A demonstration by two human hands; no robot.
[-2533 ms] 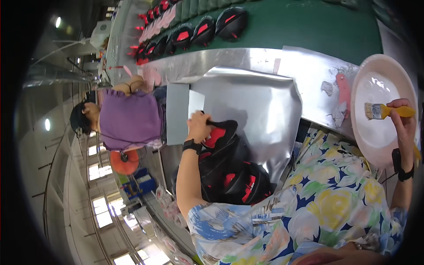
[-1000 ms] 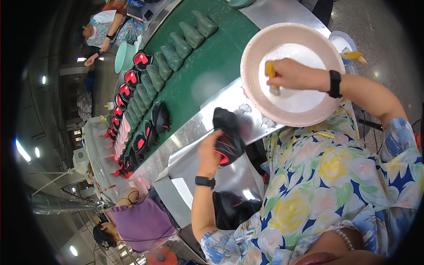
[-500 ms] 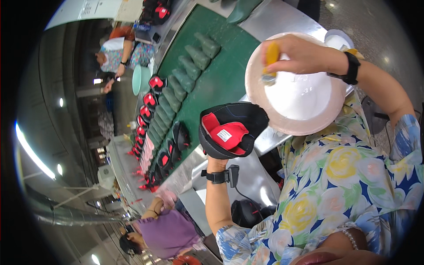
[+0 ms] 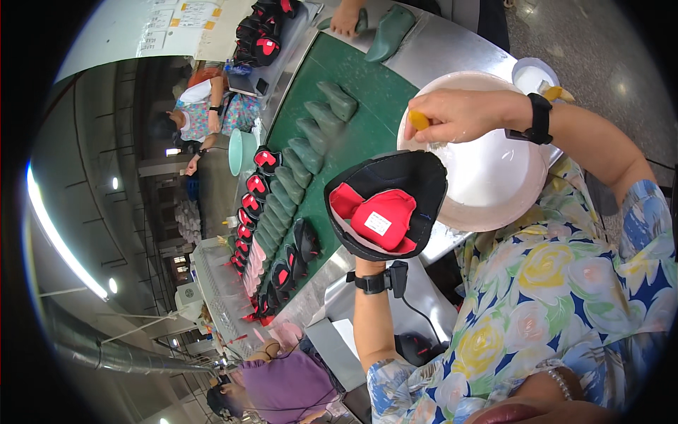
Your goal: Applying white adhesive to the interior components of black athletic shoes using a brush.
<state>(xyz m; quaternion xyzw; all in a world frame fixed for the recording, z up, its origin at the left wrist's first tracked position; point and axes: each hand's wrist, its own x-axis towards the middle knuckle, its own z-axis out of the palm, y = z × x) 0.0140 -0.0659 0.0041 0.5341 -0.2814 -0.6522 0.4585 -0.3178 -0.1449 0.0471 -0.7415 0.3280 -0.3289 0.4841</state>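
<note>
My left hand, mostly hidden behind it, holds up a black shoe upper (image 4: pixel 431 191) with a red lining and a white label; only the wrist (image 4: pixel 370 267) shows below. The upper's opening faces me. In my right hand (image 4: pixel 459 116) is a brush with a yellow handle (image 4: pixel 419 120), my fingers closed around it. Its head is mostly out of sight below the fingers. The brush is over the left part of a wide pale basin (image 4: pixel 494 220) holding white liquid (image 4: pixel 487 173). The shoe upper stands just left of the basin and overlaps its edge in view.
A green belt (image 4: pixel 367 92) carries rows of green shoe lasts (image 4: pixel 296 162) and black-and-red uppers (image 4: pixel 282 275). A small white tub (image 4: pixel 533 74) stands behind the basin. Another person's hand (image 4: pixel 346 20) is near a green last (image 4: pixel 390 34) at the far end. Co-workers sit beyond the belt.
The shoe upper has come closer to the basin and tilted more toward me. My right hand has lowered and turned, so less of the brush shows. Another person's hand has appeared at the far end.
</note>
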